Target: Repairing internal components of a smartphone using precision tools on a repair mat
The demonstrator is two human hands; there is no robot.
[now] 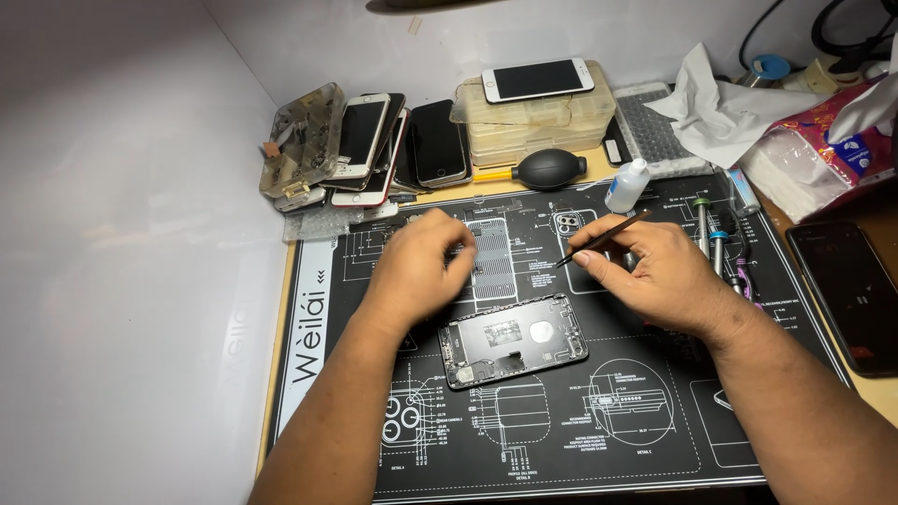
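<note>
- A black repair mat [580, 440] printed with white diagrams covers the bench; an opened phone housing [513, 339], dark and stripped so its inner parts show, lies near the mat's middle, just in front of both hands
- Behind the mat's far left corner a stack of phones [393, 150] leans together beside a bare metal phone frame [301, 140]
- A black rubber dust blower [547, 169] with a yellow nozzle lies at the far edge, in front of stacked clear plastic boxes [533, 117] with a white phone [537, 79] on top
- A small white dropper bottle [627, 185] stands just beyond the right hand, with crumpled tissue [716, 108] further back
- A dark phone [847, 290] lies off the mat at the right edge
- The left hand [416, 266] rests on the mat just behind the housing, fingers curled together; what they pinch, if anything, cannot be told
- The right hand [655, 271] pinches thin black tweezers [603, 238] between thumb and forefinger, tips pointing left above the mat, clear of the housing
</note>
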